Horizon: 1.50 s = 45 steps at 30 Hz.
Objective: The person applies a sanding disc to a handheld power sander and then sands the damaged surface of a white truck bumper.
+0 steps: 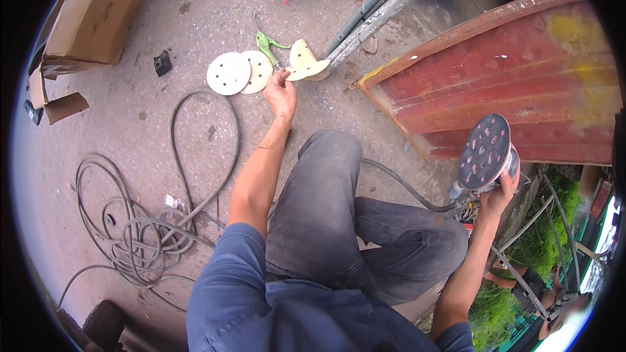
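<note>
Left hand (280,93) grip pinching sanding disc (305,62), right hand (497,197) grip closed around sander (486,154)

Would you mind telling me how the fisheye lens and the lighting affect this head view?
Head view: even daylight, soft shadows; black vignette rings the frame; the red metal panel bows near the rim; lower right corner is overexposed and blurred; left hand and sander in the right hand stay sharp.
</note>
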Each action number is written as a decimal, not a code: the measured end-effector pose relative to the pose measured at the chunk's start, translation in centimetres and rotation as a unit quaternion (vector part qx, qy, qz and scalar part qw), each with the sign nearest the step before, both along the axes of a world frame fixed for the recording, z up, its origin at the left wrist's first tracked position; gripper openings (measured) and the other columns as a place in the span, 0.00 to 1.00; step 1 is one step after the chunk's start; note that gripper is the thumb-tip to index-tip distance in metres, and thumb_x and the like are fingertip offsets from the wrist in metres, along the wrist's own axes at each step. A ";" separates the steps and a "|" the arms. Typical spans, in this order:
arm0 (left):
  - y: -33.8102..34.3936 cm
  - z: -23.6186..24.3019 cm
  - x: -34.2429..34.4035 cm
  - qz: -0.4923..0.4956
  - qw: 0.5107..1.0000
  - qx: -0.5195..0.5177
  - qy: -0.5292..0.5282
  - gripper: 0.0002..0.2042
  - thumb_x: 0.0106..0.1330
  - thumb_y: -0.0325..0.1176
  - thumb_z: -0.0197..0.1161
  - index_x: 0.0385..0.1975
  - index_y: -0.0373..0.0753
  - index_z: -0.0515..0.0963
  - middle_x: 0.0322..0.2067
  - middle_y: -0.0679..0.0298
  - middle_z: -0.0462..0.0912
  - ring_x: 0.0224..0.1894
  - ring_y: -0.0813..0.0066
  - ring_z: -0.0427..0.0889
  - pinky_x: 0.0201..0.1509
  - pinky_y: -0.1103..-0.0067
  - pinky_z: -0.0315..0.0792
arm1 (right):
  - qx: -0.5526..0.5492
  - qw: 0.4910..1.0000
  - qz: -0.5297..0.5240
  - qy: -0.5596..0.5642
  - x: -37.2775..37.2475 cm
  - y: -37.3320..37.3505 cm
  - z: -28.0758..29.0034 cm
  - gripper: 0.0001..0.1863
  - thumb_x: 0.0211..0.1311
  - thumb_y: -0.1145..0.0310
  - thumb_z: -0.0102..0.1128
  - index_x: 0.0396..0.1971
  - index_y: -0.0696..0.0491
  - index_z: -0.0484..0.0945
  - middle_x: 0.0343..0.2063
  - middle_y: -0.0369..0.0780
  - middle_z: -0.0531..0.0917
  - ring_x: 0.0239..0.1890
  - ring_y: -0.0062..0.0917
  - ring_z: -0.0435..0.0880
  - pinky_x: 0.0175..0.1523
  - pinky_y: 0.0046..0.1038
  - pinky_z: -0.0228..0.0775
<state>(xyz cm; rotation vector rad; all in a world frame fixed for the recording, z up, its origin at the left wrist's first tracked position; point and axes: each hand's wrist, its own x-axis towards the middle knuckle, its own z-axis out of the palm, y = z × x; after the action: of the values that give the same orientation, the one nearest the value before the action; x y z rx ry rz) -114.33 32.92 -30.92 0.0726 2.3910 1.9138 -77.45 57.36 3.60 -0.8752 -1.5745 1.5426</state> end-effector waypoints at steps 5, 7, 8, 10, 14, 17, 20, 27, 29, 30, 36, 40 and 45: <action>-2.9 1.0 2.9 -0.065 0.979 -0.072 0.178 0.12 0.57 0.15 0.59 0.39 0.32 0.81 0.55 0.46 0.83 0.61 0.52 0.82 0.64 0.66 0.76 | -0.009 1.000 -0.005 0.007 1.0 1.0 -0.7 0.35 0.58 0.66 0.64 0.65 0.63 0.68 0.56 0.48 0.81 0.56 0.35 0.83 0.63 0.37 0.76; -4.2 0.7 3.3 -0.089 0.979 -0.089 0.162 0.12 0.55 0.14 0.60 0.38 0.32 0.80 0.55 0.47 0.82 0.61 0.48 0.80 0.66 0.65 0.74 | -0.002 1.000 -0.003 0.004 0.4 0.6 -0.5 0.35 0.58 0.66 0.64 0.65 0.63 0.68 0.56 0.48 0.81 0.56 0.35 0.83 0.63 0.37 0.75; -4.8 0.6 3.3 -0.088 0.979 -0.090 0.161 0.12 0.55 0.14 0.60 0.38 0.32 0.80 0.55 0.47 0.82 0.61 0.48 0.80 0.66 0.65 0.74 | 0.004 1.000 -0.002 0.001 0.1 0.4 -0.4 0.35 0.58 0.66 0.64 0.66 0.63 0.68 0.56 0.48 0.81 0.57 0.35 0.83 0.64 0.37 0.75; -6.0 0.1 3.2 -0.109 0.970 -0.124 0.178 0.11 0.55 0.15 0.61 0.37 0.32 0.80 0.55 0.48 0.82 0.60 0.48 0.81 0.65 0.65 0.75 | 0.008 1.000 0.005 -0.008 -0.3 0.3 -0.1 0.35 0.58 0.66 0.64 0.66 0.63 0.68 0.57 0.48 0.81 0.57 0.35 0.83 0.63 0.36 0.75; -8.8 -0.8 3.0 -0.139 0.965 -0.144 0.171 0.11 0.56 0.15 0.58 0.37 0.32 0.80 0.57 0.49 0.81 0.59 0.49 0.81 0.64 0.65 0.76 | 0.021 0.999 0.029 -0.022 -1.2 0.0 0.0 0.35 0.58 0.66 0.64 0.66 0.64 0.68 0.56 0.48 0.81 0.56 0.34 0.83 0.63 0.36 0.75; -10.3 -1.2 3.3 -0.185 0.957 -0.177 0.136 0.11 0.55 0.18 0.60 0.38 0.31 0.81 0.58 0.49 0.80 0.59 0.48 0.81 0.63 0.64 0.77 | 0.025 0.999 0.019 -0.026 -1.3 -0.2 0.2 0.36 0.58 0.66 0.64 0.66 0.64 0.68 0.56 0.48 0.81 0.56 0.34 0.83 0.63 0.36 0.75; -11.7 -2.1 3.5 -0.208 0.948 -0.199 0.135 0.13 0.51 0.24 0.69 0.38 0.32 0.82 0.54 0.52 0.82 0.55 0.49 0.82 0.60 0.66 0.77 | 0.006 1.000 0.014 -0.007 -2.4 -1.1 0.7 0.36 0.56 0.69 0.67 0.66 0.64 0.69 0.51 0.46 0.83 0.52 0.30 0.84 0.62 0.32 0.74; -8.0 0.0 1.8 -0.003 0.964 -0.241 -0.113 0.35 0.45 0.44 0.85 0.46 0.25 0.78 0.50 0.39 0.79 0.57 0.48 0.80 0.64 0.63 0.75 | 0.027 0.999 0.002 -0.027 -3.1 -2.0 0.9 0.36 0.53 0.70 0.69 0.64 0.64 0.70 0.48 0.44 0.84 0.49 0.28 0.85 0.62 0.30 0.74; -7.2 0.2 0.5 0.018 0.934 -0.298 -0.195 0.37 0.43 0.40 0.87 0.49 0.26 0.77 0.49 0.40 0.82 0.54 0.46 0.83 0.60 0.65 0.78 | 0.040 0.998 0.011 -0.040 -3.5 -2.5 1.4 0.37 0.52 0.70 0.70 0.64 0.63 0.71 0.47 0.44 0.84 0.49 0.27 0.85 0.61 0.29 0.73; -6.6 0.3 -0.1 0.024 0.920 -0.274 -0.280 0.34 0.46 0.33 0.85 0.52 0.25 0.75 0.49 0.44 0.84 0.51 0.48 0.86 0.56 0.66 0.81 | 0.046 0.998 0.017 -0.046 -3.7 -2.7 1.5 0.37 0.52 0.70 0.71 0.64 0.63 0.72 0.47 0.43 0.84 0.49 0.27 0.84 0.61 0.29 0.73; -9.3 1.4 -1.6 -0.088 0.902 0.142 -0.397 0.24 0.64 0.22 0.69 0.60 0.31 0.72 0.51 0.53 0.84 0.53 0.59 0.86 0.55 0.62 0.83 | 0.083 0.994 0.026 -0.060 -4.5 -3.8 2.3 0.37 0.50 0.69 0.73 0.63 0.61 0.74 0.47 0.41 0.84 0.49 0.25 0.83 0.61 0.27 0.72; -8.4 9.6 -1.6 -0.121 0.843 0.403 -0.337 0.23 0.69 0.22 0.65 0.64 0.32 0.70 0.56 0.53 0.81 0.56 0.59 0.84 0.62 0.63 0.81 | 0.079 0.996 0.022 -0.029 -4.5 -3.3 3.3 0.36 0.51 0.69 0.73 0.63 0.62 0.73 0.47 0.40 0.84 0.50 0.24 0.83 0.60 0.27 0.72; -3.4 25.9 1.8 -0.249 0.771 0.521 -0.268 0.25 0.69 0.23 0.65 0.65 0.33 0.69 0.56 0.54 0.82 0.58 0.61 0.83 0.63 0.65 0.80 | -0.050 0.987 0.041 0.146 -8.2 -2.8 5.1 0.29 0.65 0.61 0.64 0.61 0.61 0.74 0.50 0.43 0.85 0.49 0.26 0.86 0.57 0.31 0.80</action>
<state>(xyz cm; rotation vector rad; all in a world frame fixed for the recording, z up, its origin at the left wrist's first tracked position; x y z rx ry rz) -112.50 29.54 -4.98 0.1678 0.6621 2.2559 -85.65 54.55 8.73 -0.6096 -1.3451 1.7350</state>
